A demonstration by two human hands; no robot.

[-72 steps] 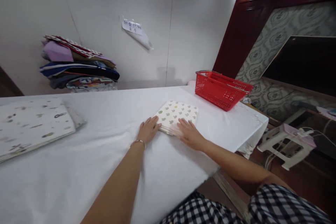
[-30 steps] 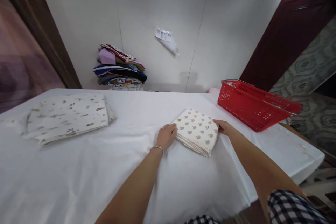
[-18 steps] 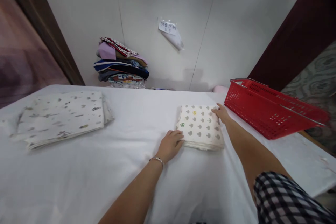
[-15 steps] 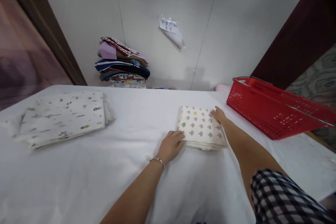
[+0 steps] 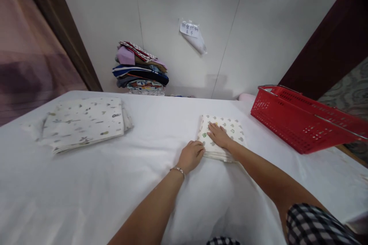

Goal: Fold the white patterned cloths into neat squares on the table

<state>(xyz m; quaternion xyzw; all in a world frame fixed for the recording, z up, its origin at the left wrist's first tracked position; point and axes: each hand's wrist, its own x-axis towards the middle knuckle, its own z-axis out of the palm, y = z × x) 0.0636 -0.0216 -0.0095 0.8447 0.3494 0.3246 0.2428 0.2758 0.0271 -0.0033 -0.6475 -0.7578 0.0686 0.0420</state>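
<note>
A folded white cloth (image 5: 235, 131) with grey, green and yellow mushroom-like prints lies on the white-covered table (image 5: 109, 187) in front of me. Its layers show along the front edge. My right hand (image 5: 220, 136) rests flat on top of it, fingers stretched out and apart. At the cloth's front left corner is my left hand (image 5: 191, 156), its fingers bent and its thumb close to them, pinching the corner. A bracelet (image 5: 178, 170) circles the left wrist.
A larger folded white cloth (image 5: 86, 122) with scattered prints lies to the left. Toward the right edge stands a red plastic basket (image 5: 299, 122) with metal handles. Behind the table rises a pile of folded fabrics (image 5: 140, 69) against the wall, near a handwritten sign (image 5: 189, 29).
The small folded cloth has been turned, so its layered edge now faces me. My right hand has moved from its far right corner onto its top. My left hand stays at the front left corner.
</note>
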